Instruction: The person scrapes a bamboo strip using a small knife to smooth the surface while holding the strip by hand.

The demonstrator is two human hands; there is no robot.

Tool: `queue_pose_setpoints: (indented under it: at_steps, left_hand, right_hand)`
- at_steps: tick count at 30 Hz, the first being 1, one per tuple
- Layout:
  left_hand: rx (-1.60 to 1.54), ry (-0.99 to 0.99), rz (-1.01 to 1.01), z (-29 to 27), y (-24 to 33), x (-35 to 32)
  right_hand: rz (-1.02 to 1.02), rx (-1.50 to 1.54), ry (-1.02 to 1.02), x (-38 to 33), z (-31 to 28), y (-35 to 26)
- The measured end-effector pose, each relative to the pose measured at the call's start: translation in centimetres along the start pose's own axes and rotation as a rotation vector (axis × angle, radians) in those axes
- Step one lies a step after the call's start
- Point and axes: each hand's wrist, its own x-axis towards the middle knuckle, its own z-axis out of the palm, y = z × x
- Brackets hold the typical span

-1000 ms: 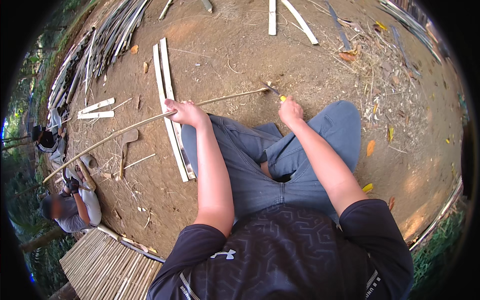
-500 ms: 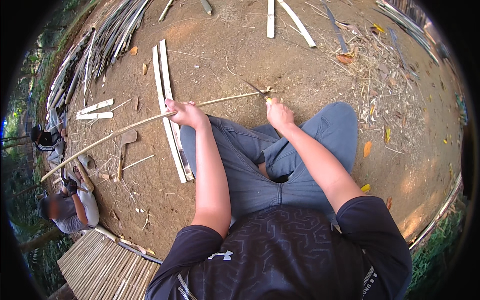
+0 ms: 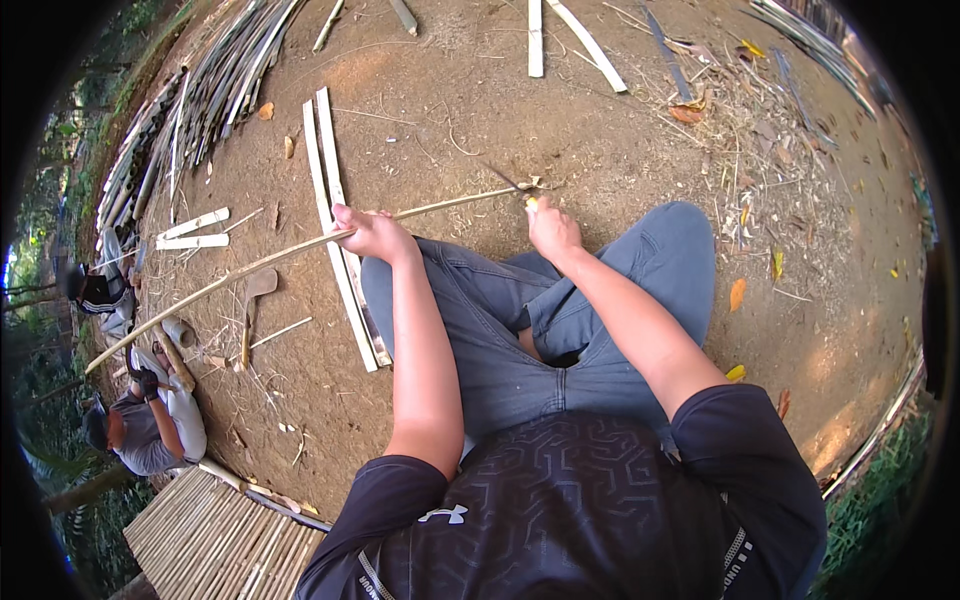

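Note:
A long, thin bamboo strip runs slantwise across my lap, from the far left to a frayed tip in front of my right hand. My left hand is closed round it near my left knee. In my right hand is a knife with a yellow handle and a dark, narrow blade. The blade crosses the strip close to its frayed right end and seems to touch it. Two pale split bamboo slats lie on the ground beneath the strip, beside my left knee.
A broad-bladed tool with a wooden handle lies left of the slats. Two people sit at the far left, near a slatted bamboo platform. Piled bamboo poles lie at the upper left; shavings litter the right.
My right hand and the knife have shifted slightly left along the strip. My left hand keeps its hold. The whole view has moved a little.

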Motion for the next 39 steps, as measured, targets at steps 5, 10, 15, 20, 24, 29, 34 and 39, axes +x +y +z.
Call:
queue_pose_setpoints:
  at_steps: [5, 10, 15, 20, 24, 29, 34, 39]
  left_hand:
    - [-0.047, -0.102, -0.023, 1.3, 0.2, -1.1]
    - [-0.012, -0.053, 0.058, 0.0, 0.0, -0.4]
    - [-0.012, -0.040, 0.022, 0.0, -0.3, 0.0]
    - [-0.017, -0.049, -0.023, 1.2, 0.5, -1.1]
    - [0.010, -0.035, 0.040, -0.6, -0.7, 0.4]
    - [-0.018, -0.053, 0.034, 0.8, -0.4, -0.8]
    - [-0.103, -0.044, -0.079, 0.4, 0.2, -0.5]
    - [-0.061, -0.047, -0.069, -0.4, -0.1, 0.1]
  right_hand:
    - [0.205, -0.007, 0.070, 1.6, 3.2, 5.2]
    - [0.068, -0.033, -0.003, 0.4, 0.8, 1.0]
    - [0.092, -0.053, 0.021, 0.6, 1.2, 0.8]
    - [0.290, 0.011, 0.030, 1.5, 3.0, 4.1]
    - [0.116, -0.014, -0.044, 0.2, -0.1, 0.5]
    - [0.245, 0.004, -0.048, 0.6, 0.9, 2.9]
    - [0.106, -0.037, -0.042, 0.5, 0.9, 2.5]
    - [-0.034, -0.010, -0.012, -1.1, -1.4, -0.3]
